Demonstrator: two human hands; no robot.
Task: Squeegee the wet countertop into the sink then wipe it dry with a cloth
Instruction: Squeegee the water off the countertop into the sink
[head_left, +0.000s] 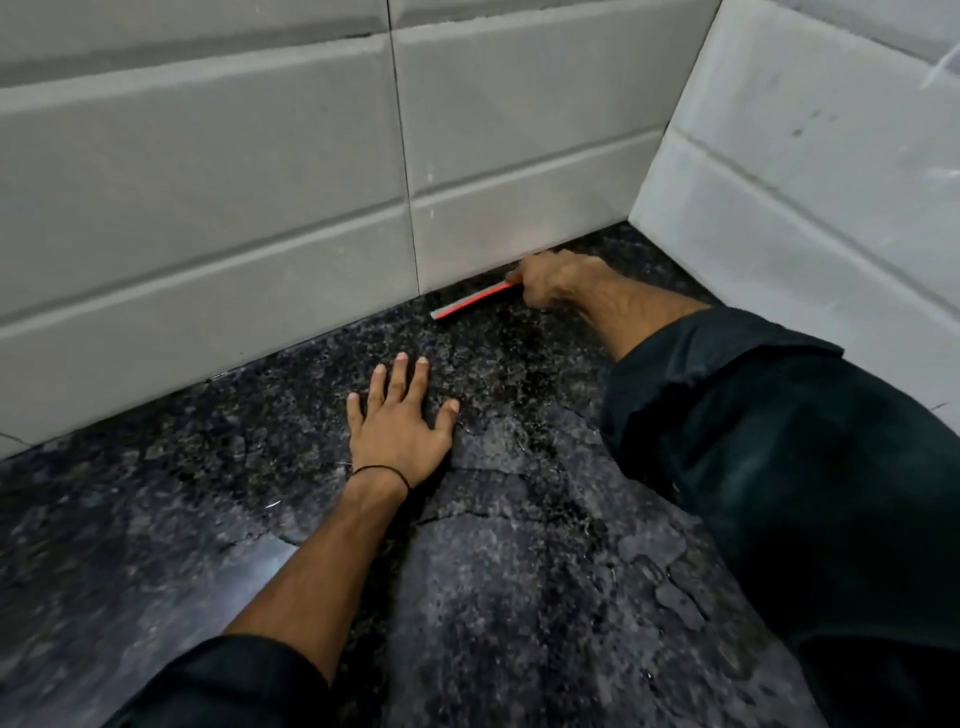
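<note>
The countertop is dark speckled stone with patches and streaks of water across it. My right hand reaches to the far back, close to the corner, and grips a small squeegee with a red and grey blade. The blade lies on the counter right along the foot of the back wall. My left hand rests flat on the wet stone in the middle, fingers spread and straight, holding nothing. No sink and no cloth are in view.
A grey tiled back wall runs along the counter's far edge. A white tiled side wall meets it at the right, forming a corner. My dark sleeves cover both forearms.
</note>
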